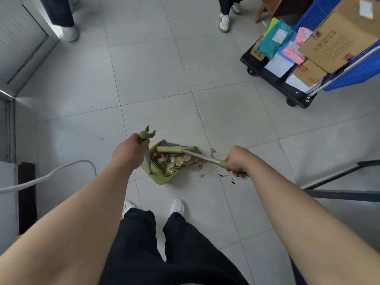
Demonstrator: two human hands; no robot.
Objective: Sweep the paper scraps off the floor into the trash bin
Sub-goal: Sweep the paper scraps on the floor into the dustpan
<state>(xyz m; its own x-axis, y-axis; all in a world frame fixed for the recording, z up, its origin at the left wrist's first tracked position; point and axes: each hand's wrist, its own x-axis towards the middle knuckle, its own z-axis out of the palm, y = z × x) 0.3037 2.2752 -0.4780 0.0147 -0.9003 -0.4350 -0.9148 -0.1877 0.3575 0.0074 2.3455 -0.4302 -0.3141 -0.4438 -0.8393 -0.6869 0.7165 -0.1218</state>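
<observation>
Two tools are in use. The left grip [128, 153] is clenched round the top of the dustpan post [148, 161]. The right grip [238, 161] is clenched round the broom handle [203, 158]. Most of the paper scraps [174, 161] lie in the green dustpan [162, 179], with the broom head [176, 149] at its mouth. A few small bits [212, 151] are on the floor [164, 79] just beside the pan. The scraps look light and crumpled, so they may bounce or blow out. I think soft, short pushes would work best. The pan should be lifted by its post and held level. No trash bin can be seen.
</observation>
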